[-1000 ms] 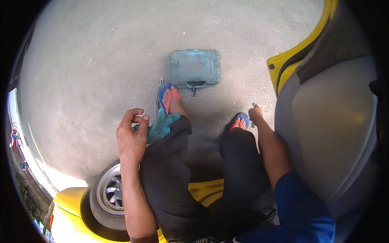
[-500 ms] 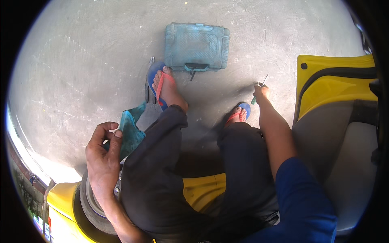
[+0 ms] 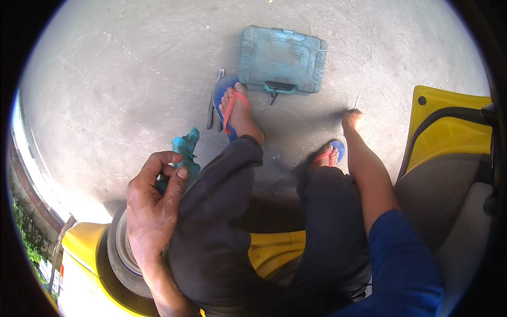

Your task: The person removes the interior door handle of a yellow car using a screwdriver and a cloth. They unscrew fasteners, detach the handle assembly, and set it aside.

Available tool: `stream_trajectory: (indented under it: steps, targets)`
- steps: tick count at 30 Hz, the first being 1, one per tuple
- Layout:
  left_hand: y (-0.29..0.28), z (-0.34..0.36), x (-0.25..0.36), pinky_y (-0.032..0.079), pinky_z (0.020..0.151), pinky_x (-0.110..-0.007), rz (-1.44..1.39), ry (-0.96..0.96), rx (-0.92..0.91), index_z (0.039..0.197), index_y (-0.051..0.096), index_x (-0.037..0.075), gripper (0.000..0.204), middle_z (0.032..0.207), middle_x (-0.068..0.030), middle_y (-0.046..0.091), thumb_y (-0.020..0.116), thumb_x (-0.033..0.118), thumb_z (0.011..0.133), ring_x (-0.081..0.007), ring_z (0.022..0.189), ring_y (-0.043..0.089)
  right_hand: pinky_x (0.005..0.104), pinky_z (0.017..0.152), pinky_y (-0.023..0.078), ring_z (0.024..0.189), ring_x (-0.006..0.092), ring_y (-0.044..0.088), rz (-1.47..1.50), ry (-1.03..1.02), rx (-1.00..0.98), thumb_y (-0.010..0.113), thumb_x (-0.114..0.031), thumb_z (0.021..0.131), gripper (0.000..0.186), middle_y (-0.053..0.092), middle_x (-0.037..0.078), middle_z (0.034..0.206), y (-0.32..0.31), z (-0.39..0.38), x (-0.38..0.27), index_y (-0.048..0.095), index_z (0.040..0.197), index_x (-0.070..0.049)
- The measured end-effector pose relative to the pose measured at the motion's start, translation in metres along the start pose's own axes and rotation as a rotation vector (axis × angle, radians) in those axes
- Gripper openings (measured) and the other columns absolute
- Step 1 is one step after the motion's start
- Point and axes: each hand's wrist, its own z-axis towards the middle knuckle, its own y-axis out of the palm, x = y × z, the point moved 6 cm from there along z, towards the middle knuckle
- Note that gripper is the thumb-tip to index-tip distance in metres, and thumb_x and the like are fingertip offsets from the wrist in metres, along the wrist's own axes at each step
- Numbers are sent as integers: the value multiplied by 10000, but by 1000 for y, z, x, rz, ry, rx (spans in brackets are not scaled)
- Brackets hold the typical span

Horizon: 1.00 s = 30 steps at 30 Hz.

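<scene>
Teal carry case (image 3: 282, 59) is closed, contents hidden; nearside-left of it, the left hand (image 3: 153, 203) curls round a teal rag (image 3: 187, 146), nearside-right the right hand (image 3: 353, 121) grips a screwdriver (image 3: 357, 100).

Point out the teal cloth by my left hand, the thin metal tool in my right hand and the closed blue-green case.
Teal cloth (image 3: 187, 150): head view, on its crumpled upper part.
Thin metal tool (image 3: 357, 101): head view, on its exposed shaft.
Blue-green case (image 3: 283, 59): head view, middle of its lid.

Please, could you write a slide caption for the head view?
Left hand holds crumpled teal material, right hand grips a thin-shafted tool; a closed teal case lies on the floor.
</scene>
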Motion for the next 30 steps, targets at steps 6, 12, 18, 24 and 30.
stream_trajectory:
  steps: [6, 12, 18, 24, 30]
  targets:
    - [-1, -2, 5, 438, 680, -264, -26, 65, 3, 1158, 680, -3, 167, 793, -29, 586, 696, 50, 1001, -100, 750, 497, 493, 825, 573, 907, 391, 758, 70, -44, -27, 628, -135, 854, 168, 766, 227, 935, -9, -3, -23, 749, 958, -83]
    - [-3, -3, 0, 441, 678, -270, -40, 49, 16, 1150, 685, 0, 168, 778, -32, 584, 698, 57, 992, -103, 733, 490, 484, 834, 575, 899, 389, 757, 89, 18, 35, 648, -140, 837, 183, 764, 223, 955, -9, -3, -27, 728, 987, -74]
    - [-4, -4, 3, 459, 738, -273, 12, 48, -10, 1180, 684, 20, 183, 838, -29, 614, 679, 125, 1030, -112, 787, 533, 483, 844, 576, 903, 390, 755, 220, -48, -78, 703, -193, 809, 281, 760, 230, 960, 5, 3, -10, 712, 1040, -35]
    - [1, -7, 4, 448, 671, -289, -58, 112, -4, 1151, 688, 4, 177, 801, -45, 619, 693, 95, 1001, -122, 722, 507, 490, 810, 575, 871, 399, 751, 259, -116, -60, 693, -283, 848, 295, 761, 241, 922, 1, -9, -5, 740, 989, -28]
    - [25, -29, 31, 514, 674, -366, -34, 321, 34, 1135, 698, 7, 180, 774, -128, 688, 706, 124, 999, -220, 699, 652, 534, 935, 566, 995, 452, 721, -195, -732, -435, 588, -170, 932, 248, 740, 289, 996, -98, -143, -92, 760, 982, 1]
